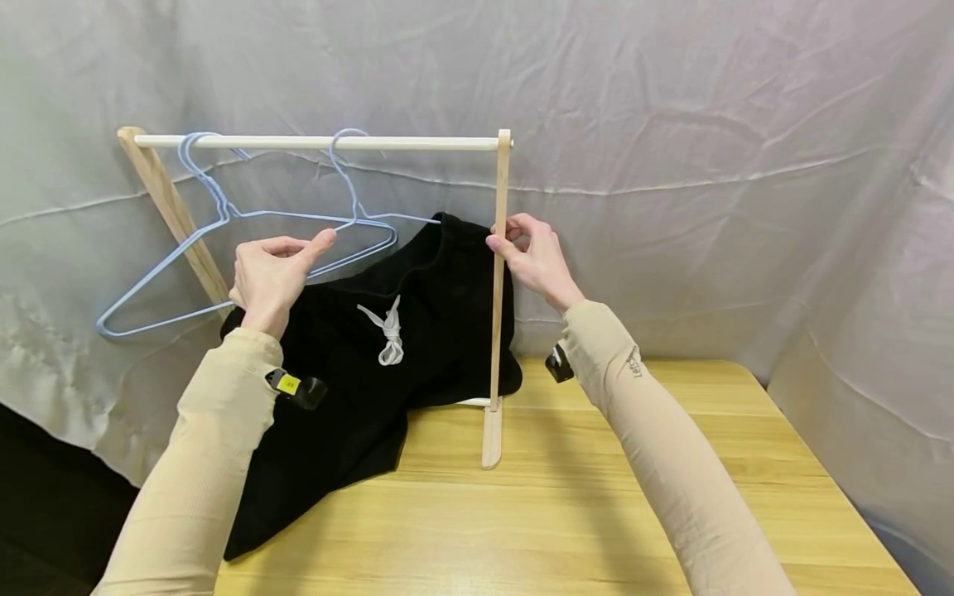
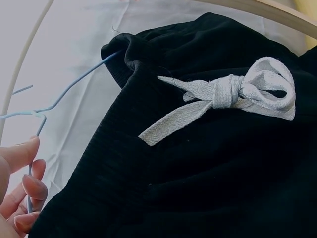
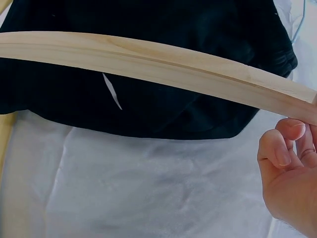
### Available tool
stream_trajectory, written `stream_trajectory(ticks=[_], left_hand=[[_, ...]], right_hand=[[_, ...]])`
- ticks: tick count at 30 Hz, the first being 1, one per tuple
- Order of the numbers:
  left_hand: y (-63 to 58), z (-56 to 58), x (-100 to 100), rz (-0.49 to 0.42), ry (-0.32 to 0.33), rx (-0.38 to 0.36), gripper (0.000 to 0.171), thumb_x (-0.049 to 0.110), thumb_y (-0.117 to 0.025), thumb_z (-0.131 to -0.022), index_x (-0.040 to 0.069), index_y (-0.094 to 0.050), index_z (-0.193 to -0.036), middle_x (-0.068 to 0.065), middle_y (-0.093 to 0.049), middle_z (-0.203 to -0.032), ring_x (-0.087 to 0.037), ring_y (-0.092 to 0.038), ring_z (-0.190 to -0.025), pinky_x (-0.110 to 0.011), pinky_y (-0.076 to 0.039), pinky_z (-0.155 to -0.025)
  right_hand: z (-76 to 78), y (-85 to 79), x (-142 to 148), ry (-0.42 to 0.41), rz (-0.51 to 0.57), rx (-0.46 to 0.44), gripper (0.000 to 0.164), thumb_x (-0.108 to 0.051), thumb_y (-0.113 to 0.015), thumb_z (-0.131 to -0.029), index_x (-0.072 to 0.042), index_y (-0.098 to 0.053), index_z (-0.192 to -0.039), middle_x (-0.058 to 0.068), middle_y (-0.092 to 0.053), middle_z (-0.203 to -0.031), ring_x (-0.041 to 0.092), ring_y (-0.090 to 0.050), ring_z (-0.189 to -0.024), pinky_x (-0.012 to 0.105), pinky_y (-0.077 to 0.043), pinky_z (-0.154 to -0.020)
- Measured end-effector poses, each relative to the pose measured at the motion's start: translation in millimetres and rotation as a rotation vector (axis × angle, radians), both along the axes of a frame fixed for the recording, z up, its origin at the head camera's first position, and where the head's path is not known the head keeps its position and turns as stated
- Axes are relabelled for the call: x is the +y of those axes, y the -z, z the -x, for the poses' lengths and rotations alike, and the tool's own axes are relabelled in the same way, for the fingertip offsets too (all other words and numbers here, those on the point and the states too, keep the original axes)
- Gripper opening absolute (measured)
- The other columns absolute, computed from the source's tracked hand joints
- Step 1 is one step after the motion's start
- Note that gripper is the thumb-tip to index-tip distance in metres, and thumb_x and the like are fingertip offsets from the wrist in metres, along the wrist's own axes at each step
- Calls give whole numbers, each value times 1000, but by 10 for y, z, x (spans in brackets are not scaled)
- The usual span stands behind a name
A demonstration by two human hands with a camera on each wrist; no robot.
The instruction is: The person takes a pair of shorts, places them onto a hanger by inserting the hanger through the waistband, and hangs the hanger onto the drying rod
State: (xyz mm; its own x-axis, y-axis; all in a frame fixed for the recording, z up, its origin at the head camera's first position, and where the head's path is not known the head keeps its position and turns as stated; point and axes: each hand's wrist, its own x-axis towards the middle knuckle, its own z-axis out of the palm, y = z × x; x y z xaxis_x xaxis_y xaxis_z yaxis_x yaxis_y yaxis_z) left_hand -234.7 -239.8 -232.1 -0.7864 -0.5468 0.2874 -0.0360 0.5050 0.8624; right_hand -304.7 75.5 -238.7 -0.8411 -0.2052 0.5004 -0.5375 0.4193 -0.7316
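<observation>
Black drawstring shorts (image 1: pixel 440 323) with a white tied cord (image 1: pixel 391 335) hang from a light-blue wire hanger (image 1: pixel 359 217), which is hooked over the rack's white rail (image 1: pixel 298 142). One hanger arm runs into the waistband at its far side. My left hand (image 1: pixel 270 277) pinches the hanger's other arm between thumb and fingers, beside the near end of the waistband, as the left wrist view shows. My right hand (image 1: pixel 538 258) grips the rack's right wooden post (image 1: pixel 498 314) at waistband height, fingers curled, thumb across its front.
More light-blue hangers (image 1: pixel 160 269) hang at the rail's left part, by the left wooden post (image 1: pixel 175 207). The rack stands on a wood-grain table (image 1: pixel 596 497); one leg of the shorts drapes toward the table's near left. Grey cloth (image 1: pixel 671 99) hangs behind.
</observation>
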Motion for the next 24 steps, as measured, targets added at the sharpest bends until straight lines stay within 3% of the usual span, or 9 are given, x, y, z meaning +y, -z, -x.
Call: stream_trajectory(ticks=[4,11,14,18,20,22,24], left_hand=[[37,3,-7,7,5,-6,53,82,-76,-61,31,-80,-76,32,-55,-69,0,-48,-86,-51,-27,-106],[78,19,-4,32,18,16,58,81,-74,-64,26,-81,-81,33,-54,-63,-3,-49,-83,-50,-28,-102],[101,28,3,89,18,34,56,80,-72,-68,26,-80,-81,35,-50,-58,-5,-50,-79,-44,-32,-91],[134,35,4,215,7,117,57,74,-68,-78,20,-80,-86,39,-46,-53,-13,-52,-72,-35,-33,-71],[151,36,10,273,3,168,55,70,-66,-82,17,-80,-90,30,-60,-58,-20,-57,-75,-34,-34,-69],[167,40,23,304,11,208,53,66,-64,-87,15,-80,-94,15,-75,-74,-27,-61,-82,-38,-35,-76],[183,48,42,326,19,248,51,61,-63,-90,14,-79,-99,-3,-80,-92,-34,-63,-90,-43,-32,-84]], right_hand=[[-7,2,7,-4,-1,-5,24,-16,-67,-97,0,-68,-114,15,-67,-98,32,-65,-85,20,-46,-73],[-17,-1,36,-12,8,4,25,-16,-68,-97,2,-68,-114,16,-66,-96,30,-66,-89,26,-50,-79],[-22,2,53,-11,5,12,27,-17,-68,-96,2,-68,-115,16,-67,-96,34,-68,-88,26,-50,-77],[-13,7,52,-7,-12,41,30,-21,-69,-96,1,-70,-116,14,-67,-96,36,-68,-82,21,-47,-69],[-7,9,49,-15,-11,48,31,-22,-69,-96,0,-70,-117,14,-68,-97,37,-67,-81,20,-45,-66],[-3,9,55,-28,-7,38,32,-23,-69,-97,0,-70,-119,15,-68,-100,39,-66,-82,20,-44,-65],[-3,5,66,-42,-1,17,33,-24,-68,-97,-1,-68,-122,16,-69,-105,40,-67,-85,22,-44,-64]])
